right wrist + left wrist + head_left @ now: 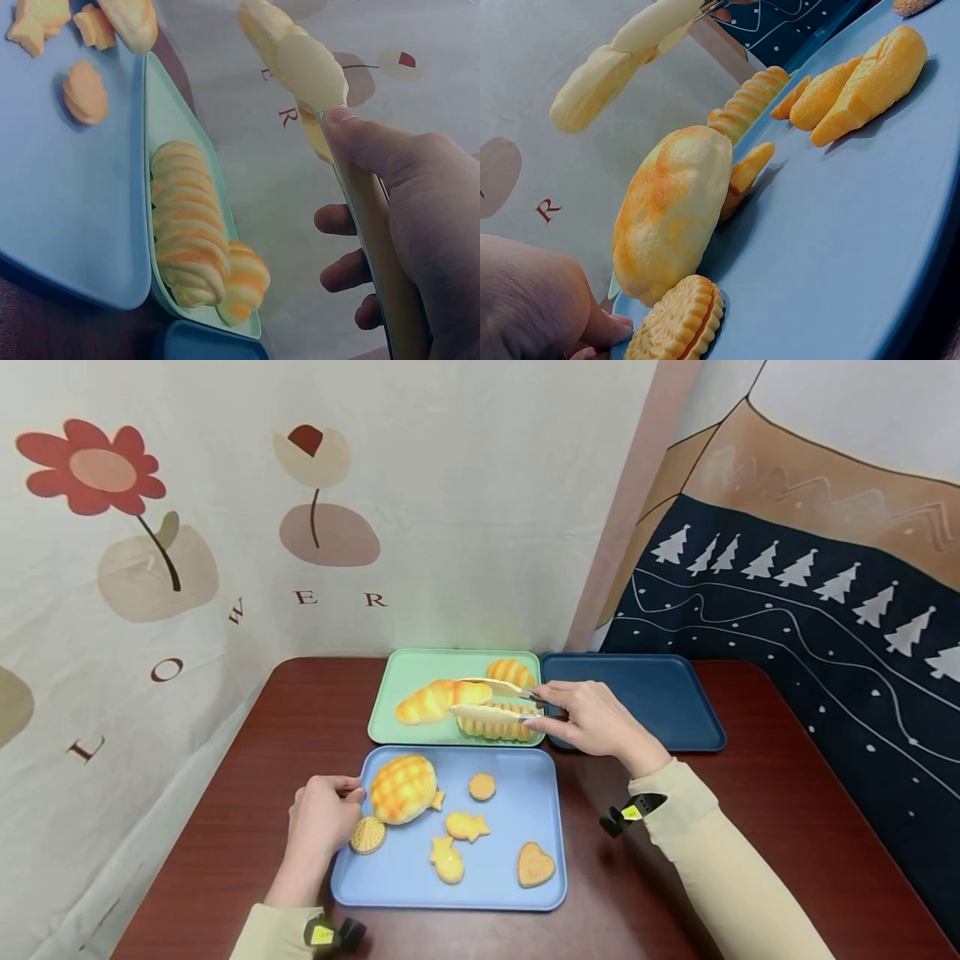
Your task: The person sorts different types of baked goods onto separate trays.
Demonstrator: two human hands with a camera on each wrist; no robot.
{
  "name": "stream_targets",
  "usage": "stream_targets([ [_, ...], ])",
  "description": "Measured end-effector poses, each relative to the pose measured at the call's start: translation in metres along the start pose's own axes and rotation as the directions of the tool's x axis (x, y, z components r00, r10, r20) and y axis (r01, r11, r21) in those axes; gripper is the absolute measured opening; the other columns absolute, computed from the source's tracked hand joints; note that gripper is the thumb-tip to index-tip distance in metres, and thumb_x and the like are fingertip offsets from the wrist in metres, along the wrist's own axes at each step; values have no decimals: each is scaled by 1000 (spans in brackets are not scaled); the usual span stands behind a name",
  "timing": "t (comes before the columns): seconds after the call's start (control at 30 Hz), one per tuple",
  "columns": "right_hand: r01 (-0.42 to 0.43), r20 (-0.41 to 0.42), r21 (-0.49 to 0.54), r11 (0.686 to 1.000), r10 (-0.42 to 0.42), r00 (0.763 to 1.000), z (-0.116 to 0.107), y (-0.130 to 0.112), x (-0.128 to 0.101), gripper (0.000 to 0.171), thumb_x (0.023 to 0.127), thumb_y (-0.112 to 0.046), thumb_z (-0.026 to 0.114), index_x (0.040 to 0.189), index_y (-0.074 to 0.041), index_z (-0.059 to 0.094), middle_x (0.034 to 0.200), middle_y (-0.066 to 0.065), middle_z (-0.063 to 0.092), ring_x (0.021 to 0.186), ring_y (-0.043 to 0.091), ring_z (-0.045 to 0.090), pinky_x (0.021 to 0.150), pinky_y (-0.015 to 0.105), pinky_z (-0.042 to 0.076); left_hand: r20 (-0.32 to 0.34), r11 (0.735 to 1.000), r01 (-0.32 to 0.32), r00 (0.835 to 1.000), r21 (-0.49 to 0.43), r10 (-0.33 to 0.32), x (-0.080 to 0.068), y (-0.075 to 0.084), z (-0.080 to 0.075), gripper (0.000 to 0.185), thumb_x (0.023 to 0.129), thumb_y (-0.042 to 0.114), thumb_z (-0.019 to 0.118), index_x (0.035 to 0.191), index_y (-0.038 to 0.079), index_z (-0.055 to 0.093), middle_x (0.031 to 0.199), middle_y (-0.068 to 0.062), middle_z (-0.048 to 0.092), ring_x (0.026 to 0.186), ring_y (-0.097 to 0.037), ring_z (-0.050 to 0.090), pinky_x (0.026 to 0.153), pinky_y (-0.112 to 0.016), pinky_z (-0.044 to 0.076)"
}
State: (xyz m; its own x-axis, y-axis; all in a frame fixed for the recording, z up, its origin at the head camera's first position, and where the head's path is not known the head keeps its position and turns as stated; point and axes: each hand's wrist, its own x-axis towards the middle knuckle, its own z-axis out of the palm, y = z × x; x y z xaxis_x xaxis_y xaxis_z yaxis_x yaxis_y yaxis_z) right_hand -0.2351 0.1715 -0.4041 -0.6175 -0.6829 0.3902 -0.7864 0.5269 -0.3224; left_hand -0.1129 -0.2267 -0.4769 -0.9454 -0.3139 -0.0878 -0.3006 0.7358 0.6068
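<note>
My right hand (pixel 592 717) holds cream-tipped tongs (pixel 487 715), thumb along one arm. Between the tong tips hangs a long golden croissant-like bread (pixel 429 703), raised over the green tray (pixel 416 668), as the right wrist view shows. A ridged long loaf (pixel 191 221) and a smaller striped roll (pixel 244 281) lie on that tray. With thumb and fingers my left hand (pixel 321 817) pinches the left rim of the light blue tray (pixel 502 877). Close by the left fingers are a round sandwich biscuit (pixel 679 319) and a round bread with a grid pattern (pixel 403 787).
Also on the light blue tray lie a small round biscuit (pixel 482 787), a heart biscuit (pixel 536 865) and several fish-shaped biscuits (pixel 448 862). A dark blue tray (pixel 637 702) stands right of the green one. Behind the brown table (pixel 240 785) hangs printed cloth (pixel 480 510).
</note>
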Motion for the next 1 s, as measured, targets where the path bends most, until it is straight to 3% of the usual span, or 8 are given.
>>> stream_targets([
  [0.2, -18, -1, -13, 1000, 18, 1000, 2, 5, 9, 51, 101, -43, 72, 136, -6, 72, 115, 7, 75, 71, 9, 59, 59, 29, 48, 0, 1000, 0, 1000, -4, 0, 1, 0, 0, 29, 97, 14, 72, 122, -1, 77, 115, -22, 75, 84, -30, 66, 63, -39, 46],
  [0.4, -79, 28, -25, 997, 80, 996, 3, 11, 17, 56, 102, -45, 69, 142, -5, 67, 131, 12, 72, 74, 12, 62, 64, 32, 51, 5, 1000, 6, 1000, -7, -6, 1, 0, -1, 29, 97, 14, 72, 122, -1, 77, 115, -23, 75, 83, -30, 66, 63, -39, 47],
  [0.77, -169, 67, -18, 985, 170, 983, 8, 24, 27, 62, 104, -51, 64, 148, -7, 62, 137, 12, 69, 89, 19, 65, 79, 42, 54, -1, 1000, 5, 1000, -3, -5, 1, 0, -1, 29, 98, 14, 72, 122, -1, 77, 114, -22, 75, 86, -32, 67, 65, -41, 47],
  [1.0, -198, 73, -1, 980, 197, 978, 13, 33, 33, 60, 105, -52, 62, 148, -10, 64, 121, 7, 73, 83, 20, 62, 72, 41, 50, 5, 1000, 17, 1000, -7, -17, 0, 1, 0, 29, 98, 14, 72, 123, -1, 77, 114, -21, 75, 83, -29, 65, 63, -38, 47],
])
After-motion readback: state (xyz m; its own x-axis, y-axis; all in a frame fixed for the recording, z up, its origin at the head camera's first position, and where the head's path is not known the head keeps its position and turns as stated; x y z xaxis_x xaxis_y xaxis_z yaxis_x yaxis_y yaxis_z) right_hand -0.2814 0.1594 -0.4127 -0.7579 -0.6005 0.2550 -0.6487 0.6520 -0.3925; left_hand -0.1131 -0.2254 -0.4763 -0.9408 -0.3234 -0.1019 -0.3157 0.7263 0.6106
